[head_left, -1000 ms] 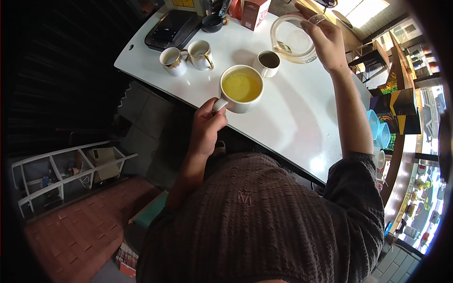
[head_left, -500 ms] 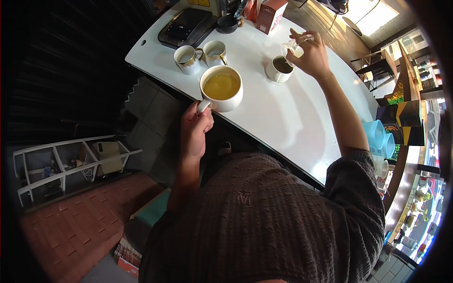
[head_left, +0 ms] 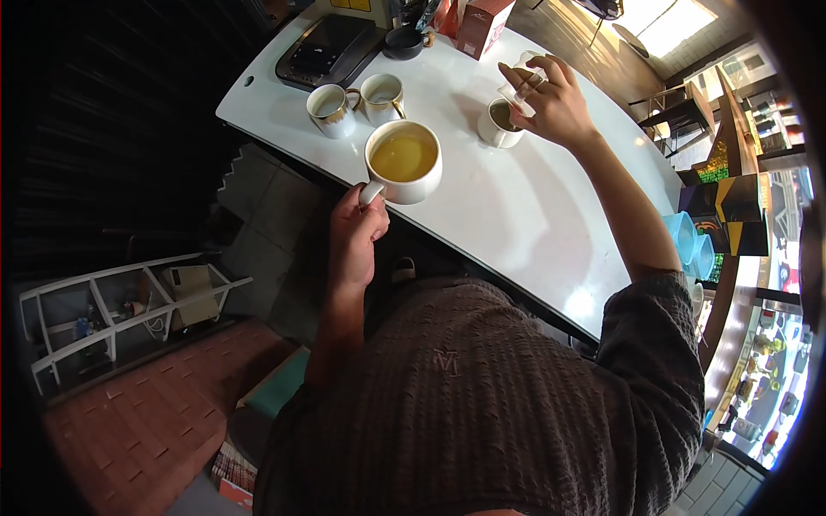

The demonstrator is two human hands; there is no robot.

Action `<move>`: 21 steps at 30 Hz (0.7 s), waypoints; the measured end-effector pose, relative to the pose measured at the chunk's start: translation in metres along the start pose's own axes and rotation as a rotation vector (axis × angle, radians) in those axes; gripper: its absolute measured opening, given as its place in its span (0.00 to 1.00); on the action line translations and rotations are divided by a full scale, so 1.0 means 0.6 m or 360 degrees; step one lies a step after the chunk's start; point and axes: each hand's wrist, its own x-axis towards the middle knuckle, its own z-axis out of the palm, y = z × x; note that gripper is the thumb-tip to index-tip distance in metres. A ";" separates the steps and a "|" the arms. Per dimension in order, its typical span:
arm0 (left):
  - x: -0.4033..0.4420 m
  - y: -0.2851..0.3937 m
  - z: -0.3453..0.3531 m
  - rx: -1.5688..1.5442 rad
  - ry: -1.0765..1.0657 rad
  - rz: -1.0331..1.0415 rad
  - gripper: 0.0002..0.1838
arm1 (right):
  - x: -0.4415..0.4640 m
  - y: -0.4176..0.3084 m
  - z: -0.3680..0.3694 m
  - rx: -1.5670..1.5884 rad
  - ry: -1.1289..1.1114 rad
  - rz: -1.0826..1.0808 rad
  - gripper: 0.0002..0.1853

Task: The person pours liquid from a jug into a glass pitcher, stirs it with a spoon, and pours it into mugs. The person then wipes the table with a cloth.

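Observation:
My left hand [head_left: 357, 236] is closed around the handle of a big white mug [head_left: 422, 186], raised at the table's near edge. Yellow-green liquid [head_left: 403, 158] fills much of that mug. My right hand [head_left: 555, 103] is over a smaller white cup [head_left: 499, 136] on the tabletop, with its fingers closed on a small pale, translucent vessel [head_left: 523, 64]; the fingers partly cover it, so its exact kind is unclear. Dark liquid shows inside the smaller cup. Two white mugs with gold trim, a left one [head_left: 331, 120] and a right one [head_left: 379, 101], stand beyond the big mug.
The white table [head_left: 508, 232] curves across the view. On its far side are a black scale-like device [head_left: 331, 50], a black cup [head_left: 404, 43] and a red-brown box [head_left: 483, 27]. Blue plastic containers [head_left: 684, 239] stand at the right. A white metal rack [head_left: 112, 318] is low at the left.
My view has shifted slightly, so the table items appear further left. My right hand has turned a little with the pale vessel over the smaller cup. My left hand keeps the big mug nearly still.

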 end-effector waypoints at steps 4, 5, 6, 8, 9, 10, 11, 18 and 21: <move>0.003 -0.003 -0.002 -0.0013 -0.0019 -0.0010 0.03 | -0.006 0.010 0.009 0.0008 -0.0018 -0.0044 0.34; 0.003 -0.003 -0.002 -0.0015 -0.0022 -0.0013 0.03 | -0.007 0.009 0.009 0.0006 0.0006 -0.0066 0.34; 0.004 -0.003 -0.002 -0.0018 -0.0022 -0.0017 0.03 | -0.005 0.007 0.006 0.0004 0.0002 -0.0065 0.34; 0.005 -0.004 -0.002 -0.0024 -0.0024 -0.0022 0.03 | 0.001 0.000 -0.003 0.0023 0.0038 -0.0038 0.23; 0.005 -0.005 -0.003 -0.0026 -0.0029 -0.0027 0.03 | 0.001 0.001 -0.003 0.0022 0.0035 -0.0036 0.23; 0.006 -0.006 -0.003 -0.0027 -0.0036 -0.0032 0.03 | -0.001 0.003 -0.003 0.0011 0.0028 -0.0038 0.25; 0.006 -0.006 -0.003 -0.0027 -0.0040 -0.0034 0.03 | -0.001 0.005 -0.004 -0.0001 0.0022 -0.0040 0.26; 0.012 -0.011 -0.004 -0.0014 -0.0079 -0.0046 0.03 | -0.009 0.005 -0.003 -0.0043 0.0028 0.0095 0.28; 0.013 -0.013 0.001 -0.0016 -0.0097 -0.0058 0.03 | -0.015 0.004 0.000 0.0037 0.0030 0.0077 0.28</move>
